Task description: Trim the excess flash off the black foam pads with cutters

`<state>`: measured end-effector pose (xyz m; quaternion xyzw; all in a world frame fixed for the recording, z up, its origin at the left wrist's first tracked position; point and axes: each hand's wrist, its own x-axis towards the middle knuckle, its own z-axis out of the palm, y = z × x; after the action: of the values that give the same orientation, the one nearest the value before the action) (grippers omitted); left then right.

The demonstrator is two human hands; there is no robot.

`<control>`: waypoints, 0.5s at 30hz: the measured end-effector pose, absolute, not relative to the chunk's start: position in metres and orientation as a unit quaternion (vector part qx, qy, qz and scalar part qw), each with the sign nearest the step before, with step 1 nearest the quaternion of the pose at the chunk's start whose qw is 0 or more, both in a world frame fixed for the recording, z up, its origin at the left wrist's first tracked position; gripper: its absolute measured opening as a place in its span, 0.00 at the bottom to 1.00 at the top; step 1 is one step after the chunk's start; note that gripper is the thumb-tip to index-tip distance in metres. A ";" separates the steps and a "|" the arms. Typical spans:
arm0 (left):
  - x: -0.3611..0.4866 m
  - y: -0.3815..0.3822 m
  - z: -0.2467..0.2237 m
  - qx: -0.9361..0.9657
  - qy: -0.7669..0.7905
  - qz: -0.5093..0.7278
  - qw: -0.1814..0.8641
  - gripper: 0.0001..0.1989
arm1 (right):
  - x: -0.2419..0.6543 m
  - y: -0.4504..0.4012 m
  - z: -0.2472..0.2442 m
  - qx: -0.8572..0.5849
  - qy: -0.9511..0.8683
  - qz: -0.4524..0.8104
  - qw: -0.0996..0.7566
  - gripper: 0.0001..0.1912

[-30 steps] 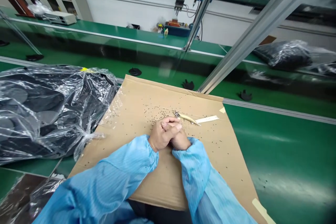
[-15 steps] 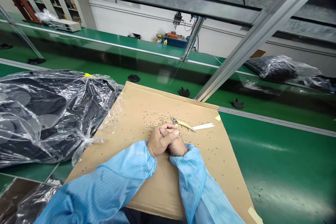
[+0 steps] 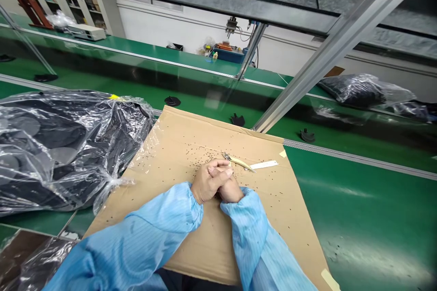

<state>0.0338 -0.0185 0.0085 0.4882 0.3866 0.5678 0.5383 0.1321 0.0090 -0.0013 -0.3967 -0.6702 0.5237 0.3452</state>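
My left hand (image 3: pixel 205 183) and my right hand (image 3: pixel 231 189) are clasped together, resting over a cardboard sheet (image 3: pixel 198 250). The left fingers fold across the right hand, whose own fingers are mostly hidden. No tool shows in either hand. Just beyond them lies a pair of cutting pliers (image 3: pixel 241 163) with pale yellow handles, its metal head close to my fingertips. A white strip (image 3: pixel 264 164) lies beside the handle ends. Tiny black bits (image 3: pixel 201 152) are scattered over the cardboard, thickest beyond my hands. Blue sleeves cover both forearms.
A large clear bag of black parts (image 3: pixel 61 145) stands at the left against the cardboard. Behind it runs a green belt (image 3: pixel 205 113) carrying several black parts (image 3: pixel 238 119). A slanted metal post (image 3: pixel 307 68) rises at the right. Green table surface (image 3: pixel 368 209) extends rightward.
The black parts on the green belt have shifted slightly left. My clasped hands, the pliers and the white strip have stayed where they were.
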 end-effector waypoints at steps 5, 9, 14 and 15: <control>0.034 -0.018 0.006 0.492 0.395 0.562 0.534 0.20 | 0.132 0.007 -0.002 -0.399 -0.642 0.559 0.340 0.26; 0.033 -0.017 0.006 0.493 0.399 0.560 0.534 0.20 | 0.132 0.006 -0.002 -0.409 -0.636 0.560 0.339 0.25; 0.033 -0.018 0.006 0.489 0.401 0.559 0.536 0.20 | 0.132 0.006 -0.005 -0.414 -0.627 0.564 0.343 0.26; 0.033 -0.018 0.006 0.487 0.400 0.559 0.538 0.20 | 0.132 0.007 -0.007 -0.413 -0.625 0.567 0.343 0.26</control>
<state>0.0334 -0.0175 0.0062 0.4874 0.3996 0.5593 0.5384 0.1323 0.0067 -0.0065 -0.4126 -0.6248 0.5672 0.3430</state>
